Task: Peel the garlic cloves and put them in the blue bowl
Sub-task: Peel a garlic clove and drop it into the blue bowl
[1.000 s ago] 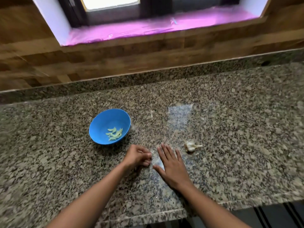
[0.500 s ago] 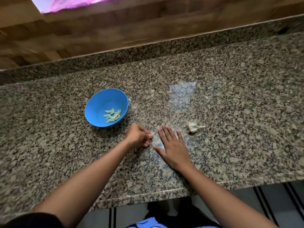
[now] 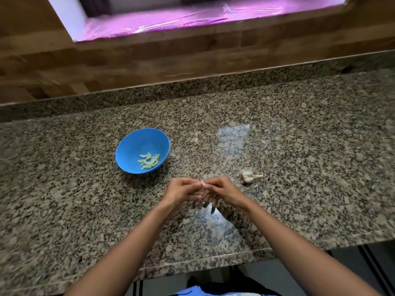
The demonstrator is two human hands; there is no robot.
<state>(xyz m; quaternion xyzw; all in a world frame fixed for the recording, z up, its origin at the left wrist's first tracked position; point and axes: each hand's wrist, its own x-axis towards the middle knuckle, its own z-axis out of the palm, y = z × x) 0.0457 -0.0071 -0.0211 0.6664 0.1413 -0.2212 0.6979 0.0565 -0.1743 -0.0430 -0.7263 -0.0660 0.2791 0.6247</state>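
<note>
Left hand [image 3: 183,190] and right hand [image 3: 224,189] together pinched one small garlic clove [image 3: 203,184] above the countertop [image 3: 299,199]; its axis was unreadable. Right: garlic bulb [image 3: 248,175], stem pointing right. Beyond, left: blue bowl [image 3: 136,146] held peeled cloves [image 3: 149,161].

I see soft daylight from the window [image 3: 192,16] above, its sill glowing pink. A pale glare patch sits on the granite counter [image 3: 234,135]. Edges bow and smear; the hands [image 3: 183,191] are slightly motion-blurred, with faint shadows beneath.

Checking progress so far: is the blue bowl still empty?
No, the blue bowl already holds several peeled garlic cloves.
</note>
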